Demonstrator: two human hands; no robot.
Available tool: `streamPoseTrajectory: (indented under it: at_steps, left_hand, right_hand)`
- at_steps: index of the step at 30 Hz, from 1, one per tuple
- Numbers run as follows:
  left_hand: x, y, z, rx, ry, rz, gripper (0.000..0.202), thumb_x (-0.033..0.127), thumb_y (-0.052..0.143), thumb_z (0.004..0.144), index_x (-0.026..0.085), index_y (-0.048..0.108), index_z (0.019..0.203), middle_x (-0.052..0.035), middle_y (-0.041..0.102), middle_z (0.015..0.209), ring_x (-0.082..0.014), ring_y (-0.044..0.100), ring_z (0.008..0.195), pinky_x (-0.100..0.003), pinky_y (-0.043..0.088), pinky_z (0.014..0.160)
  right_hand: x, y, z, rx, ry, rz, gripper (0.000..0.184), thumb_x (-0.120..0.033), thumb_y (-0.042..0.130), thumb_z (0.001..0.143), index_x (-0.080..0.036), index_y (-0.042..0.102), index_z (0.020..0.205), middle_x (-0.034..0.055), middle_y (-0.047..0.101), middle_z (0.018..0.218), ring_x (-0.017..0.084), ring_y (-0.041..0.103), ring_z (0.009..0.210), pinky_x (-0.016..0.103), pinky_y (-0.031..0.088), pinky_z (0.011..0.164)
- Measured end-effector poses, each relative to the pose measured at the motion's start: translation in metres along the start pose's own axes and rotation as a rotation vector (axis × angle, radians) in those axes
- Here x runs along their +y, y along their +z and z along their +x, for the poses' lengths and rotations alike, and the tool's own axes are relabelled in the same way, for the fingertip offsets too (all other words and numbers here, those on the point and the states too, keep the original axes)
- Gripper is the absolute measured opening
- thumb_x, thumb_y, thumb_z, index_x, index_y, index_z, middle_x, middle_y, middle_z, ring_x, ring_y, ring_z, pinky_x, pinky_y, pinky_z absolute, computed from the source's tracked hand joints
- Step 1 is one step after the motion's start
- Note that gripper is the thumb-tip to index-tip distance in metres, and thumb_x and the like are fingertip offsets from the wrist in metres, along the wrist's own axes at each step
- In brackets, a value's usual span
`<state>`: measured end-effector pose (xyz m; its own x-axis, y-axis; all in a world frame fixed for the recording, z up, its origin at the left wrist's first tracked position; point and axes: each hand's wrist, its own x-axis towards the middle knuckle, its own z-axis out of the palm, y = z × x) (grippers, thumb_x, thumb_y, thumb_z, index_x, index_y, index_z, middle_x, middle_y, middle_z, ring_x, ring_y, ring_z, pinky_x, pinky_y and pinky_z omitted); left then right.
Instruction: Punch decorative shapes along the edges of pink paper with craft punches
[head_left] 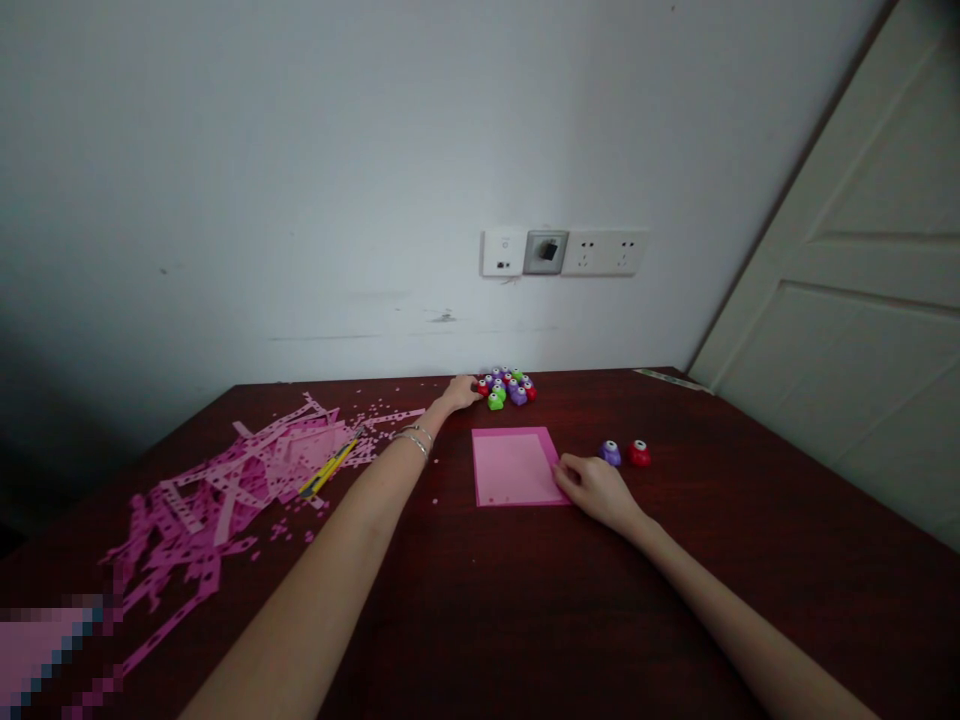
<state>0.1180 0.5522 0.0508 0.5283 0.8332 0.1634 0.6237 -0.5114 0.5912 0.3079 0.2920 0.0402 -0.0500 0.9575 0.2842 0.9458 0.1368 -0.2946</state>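
Note:
At the far side of the table, my left hand (460, 393) has its fingers closed around a small red craft punch (482, 387). This punch sits at the left edge of a cluster of red, purple and green punches (518, 395). A square of light pink paper (510, 462) lies on a slightly larger darker pink sheet (480, 433), with tiny paper bits near its front edge. My right hand (596, 487) rests at the right edge of these sheets, fingers curled and pinching there. Just beyond it stand a purple punch (610, 453) and a red punch (639, 453).
Pink punched paper strips (225, 480) heap on the left of the dark red table (480, 620), with confetti around them. A yellow cutter knife (330, 467) lies on the heap. A thin strip (671, 379) lies at the back right. Wall sockets (606, 253) are behind.

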Motion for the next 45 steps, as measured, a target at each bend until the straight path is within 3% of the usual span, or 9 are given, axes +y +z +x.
streamPoseTrajectory:
  at_steps: [7, 13, 17, 22, 29, 38, 41, 45]
  left_hand:
    - [-0.004, -0.003, -0.007, 0.005, 0.036, -0.066, 0.020, 0.031, 0.065, 0.064, 0.012, 0.065, 0.070, -0.0011, 0.063, 0.065, -0.0143, 0.054, 0.064, -0.023, 0.041, 0.061]
    - [0.007, -0.021, -0.026, 0.042, 0.079, -0.129, 0.025, 0.034, 0.064, 0.067, 0.011, 0.066, 0.077, -0.0012, 0.063, 0.068, -0.0130, 0.054, 0.064, -0.024, 0.039, 0.062]
    - [0.027, -0.038, -0.060, 0.100, 0.141, -0.207, 0.031, 0.038, 0.065, 0.069, 0.011, 0.067, 0.083, -0.0014, 0.063, 0.067, -0.0122, 0.052, 0.062, -0.023, 0.038, 0.059]
    - [0.053, -0.050, -0.115, 0.085, 0.208, -0.246, 0.032, 0.035, 0.068, 0.067, 0.013, 0.066, 0.090, -0.0041, 0.064, 0.080, -0.0122, 0.053, 0.069, -0.024, 0.040, 0.064]
    - [0.070, -0.040, -0.172, 0.016, 0.234, -0.240, 0.028, 0.033, 0.068, 0.068, 0.015, 0.066, 0.089, -0.0033, 0.061, 0.084, -0.0114, 0.053, 0.071, -0.025, 0.042, 0.066]
    - [0.074, -0.027, -0.185, -0.031, 0.295, -0.237, 0.029, 0.035, 0.070, 0.066, 0.016, 0.067, 0.089, -0.0018, 0.060, 0.082, -0.0113, 0.052, 0.071, -0.025, 0.042, 0.067]
    - [0.076, -0.026, -0.186, -0.022, 0.288, -0.226, 0.029, 0.035, 0.070, 0.066, 0.017, 0.067, 0.089, -0.0024, 0.060, 0.082, -0.0121, 0.052, 0.072, -0.025, 0.042, 0.067]
    - [0.079, -0.024, -0.187, -0.004, 0.301, -0.216, 0.026, 0.034, 0.070, 0.067, 0.018, 0.068, 0.088, -0.0025, 0.061, 0.083, -0.0132, 0.053, 0.076, -0.026, 0.042, 0.070]
  right_hand:
    - [-0.001, -0.002, -0.001, -0.011, -0.001, 0.012, 0.025, -0.027, 0.041, 0.082, -0.019, 0.048, 0.060, -0.0005, 0.053, 0.053, 0.012, 0.049, 0.049, 0.022, 0.023, 0.049]
    - [0.000, -0.002, 0.000, -0.010, 0.003, 0.027, 0.025, -0.028, 0.040, 0.083, -0.019, 0.049, 0.061, 0.0001, 0.054, 0.054, 0.012, 0.050, 0.050, 0.022, 0.025, 0.050]
    - [0.000, -0.002, -0.001, -0.014, -0.001, 0.045, 0.024, -0.026, 0.041, 0.082, -0.018, 0.050, 0.062, 0.0000, 0.055, 0.055, 0.012, 0.051, 0.050, 0.022, 0.025, 0.050]
    - [-0.001, -0.003, -0.002, -0.013, -0.006, 0.036, 0.023, -0.026, 0.040, 0.082, -0.018, 0.052, 0.064, 0.0001, 0.055, 0.056, 0.013, 0.052, 0.052, 0.022, 0.026, 0.051]
    - [-0.001, -0.003, -0.001, -0.018, -0.001, 0.012, 0.023, -0.026, 0.041, 0.082, -0.018, 0.055, 0.065, 0.0008, 0.057, 0.058, 0.014, 0.053, 0.054, 0.022, 0.027, 0.052]
    - [-0.004, -0.006, -0.001, 0.032, 0.021, 0.153, 0.031, -0.035, 0.041, 0.084, -0.017, 0.053, 0.062, 0.0003, 0.056, 0.055, 0.013, 0.050, 0.051, 0.022, 0.031, 0.052]
    - [-0.022, -0.016, 0.001, 0.106, 0.042, 0.290, 0.036, -0.040, 0.042, 0.083, -0.015, 0.055, 0.060, 0.0010, 0.057, 0.056, 0.013, 0.050, 0.053, 0.022, 0.034, 0.052]
    - [-0.064, -0.033, 0.000, 0.029, 0.116, 0.494, 0.037, -0.045, 0.049, 0.080, -0.013, 0.062, 0.064, 0.0020, 0.060, 0.054, 0.012, 0.053, 0.047, 0.021, 0.038, 0.046]
